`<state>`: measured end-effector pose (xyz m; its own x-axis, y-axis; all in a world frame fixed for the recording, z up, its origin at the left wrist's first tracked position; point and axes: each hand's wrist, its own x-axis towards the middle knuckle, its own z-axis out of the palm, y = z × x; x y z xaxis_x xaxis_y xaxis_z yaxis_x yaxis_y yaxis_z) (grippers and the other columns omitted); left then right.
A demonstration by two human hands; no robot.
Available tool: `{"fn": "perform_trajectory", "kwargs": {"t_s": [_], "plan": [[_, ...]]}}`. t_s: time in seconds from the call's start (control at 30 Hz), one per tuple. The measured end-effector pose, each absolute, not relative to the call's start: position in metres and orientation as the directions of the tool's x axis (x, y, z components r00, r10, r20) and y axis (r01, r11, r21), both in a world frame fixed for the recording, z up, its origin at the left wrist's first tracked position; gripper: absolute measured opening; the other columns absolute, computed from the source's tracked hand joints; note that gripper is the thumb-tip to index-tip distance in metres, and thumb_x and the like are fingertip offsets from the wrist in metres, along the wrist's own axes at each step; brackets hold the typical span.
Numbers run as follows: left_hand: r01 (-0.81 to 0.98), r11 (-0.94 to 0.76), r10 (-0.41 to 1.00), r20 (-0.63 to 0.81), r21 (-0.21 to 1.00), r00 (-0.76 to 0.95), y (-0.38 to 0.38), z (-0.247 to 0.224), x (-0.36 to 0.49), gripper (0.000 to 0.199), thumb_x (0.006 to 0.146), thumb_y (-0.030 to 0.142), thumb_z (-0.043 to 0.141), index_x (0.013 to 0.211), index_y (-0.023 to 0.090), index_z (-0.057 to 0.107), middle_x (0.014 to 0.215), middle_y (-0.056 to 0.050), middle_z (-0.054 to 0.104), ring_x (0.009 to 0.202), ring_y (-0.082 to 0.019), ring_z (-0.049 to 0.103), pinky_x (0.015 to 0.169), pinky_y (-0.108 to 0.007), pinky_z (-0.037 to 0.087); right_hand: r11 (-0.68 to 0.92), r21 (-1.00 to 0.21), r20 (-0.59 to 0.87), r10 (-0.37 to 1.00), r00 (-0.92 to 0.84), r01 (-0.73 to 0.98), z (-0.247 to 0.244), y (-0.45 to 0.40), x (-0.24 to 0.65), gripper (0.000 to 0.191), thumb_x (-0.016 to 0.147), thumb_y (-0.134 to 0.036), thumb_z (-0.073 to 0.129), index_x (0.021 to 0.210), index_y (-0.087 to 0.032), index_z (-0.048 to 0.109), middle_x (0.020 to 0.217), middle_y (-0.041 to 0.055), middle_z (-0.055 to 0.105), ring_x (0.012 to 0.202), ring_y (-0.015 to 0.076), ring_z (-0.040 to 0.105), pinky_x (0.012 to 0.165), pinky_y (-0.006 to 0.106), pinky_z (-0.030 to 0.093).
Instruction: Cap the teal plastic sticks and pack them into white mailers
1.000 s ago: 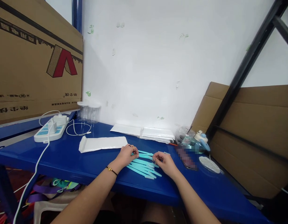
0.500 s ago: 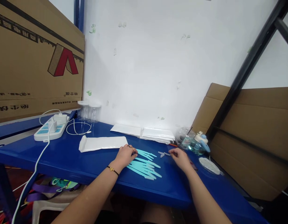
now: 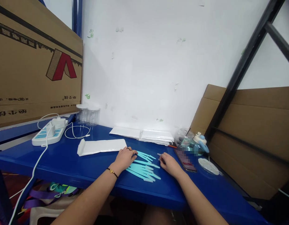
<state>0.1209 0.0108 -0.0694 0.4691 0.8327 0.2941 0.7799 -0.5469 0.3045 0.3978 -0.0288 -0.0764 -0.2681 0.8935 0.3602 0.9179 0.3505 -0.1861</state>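
Note:
My left hand (image 3: 125, 158) rests on the table with curled fingers around the near ends of several slim turquoise sticks (image 3: 146, 155) with paler tips. More of these turquoise sticks (image 3: 141, 172) lie fanned out just below and right of it. Across a small gap to the right, my right hand (image 3: 169, 164) has its fingers bent together over small translucent strips (image 3: 159, 154). Only the ends of those strips show past the fingertips. An opened white padded envelope (image 3: 102, 147) lies flat to the left of my left hand.
White envelopes (image 3: 157, 136) are stacked along the wall. A phone (image 3: 186, 161), a round white pad (image 3: 208, 166) and a bagged item (image 3: 182, 137) sit right. On the left are a power strip (image 3: 49, 132), a coiled cable (image 3: 76, 137) and clear jars (image 3: 92, 117).
My right hand has moved left and slightly down, over the translucent strips, leaving the phone more exposed. My left hand stays at the turquoise sticks. The view has shifted slightly.

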Motion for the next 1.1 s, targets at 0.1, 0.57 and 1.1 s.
{"fn": "perform_trajectory", "kwargs": {"t_s": [0.1,0.57,1.1], "plan": [[0.789,-0.55,0.83,0.28,0.275,0.481,0.017,-0.064,0.125,0.025,0.084,0.036,0.046,0.1,0.031,0.065,0.096,-0.006,0.059,0.098,-0.025,0.05,0.084,-0.036,0.037,0.368,-0.366,0.418,0.886,-0.203,0.855,-0.078,-0.029,0.398,0.014,0.083,-0.025,0.045,0.077,-0.02,0.055,0.075,0.0024,0.056,0.066,0.0157,0.053,0.063,0.025,0.041],[0.715,-0.587,0.81,0.294,0.381,0.508,0.041,-0.065,0.126,0.013,0.079,0.032,0.052,0.078,0.024,0.063,0.082,-0.001,0.062,0.083,-0.018,0.055,0.07,-0.026,0.04,0.313,-0.869,0.348,0.937,0.024,0.384,-0.069,-0.009,0.373,0.029,0.077,-0.043,0.057,0.084,-0.016,0.062,0.06,-0.0005,0.056,0.055,0.0131,0.053,0.053,0.023,0.04],[0.624,-0.55,0.832,0.3,0.555,0.466,0.044,-0.063,0.123,0.022,0.079,0.04,0.05,0.08,0.021,0.061,0.074,-0.001,0.059,0.072,-0.017,0.055,0.064,-0.025,0.04,0.328,-0.849,0.339,0.939,-0.05,0.415,-0.068,-0.015,0.371,0.024,0.078,-0.041,0.057,0.08,-0.017,0.06,0.063,-0.0023,0.052,0.053,0.0098,0.046,0.05,0.021,0.036]]}}
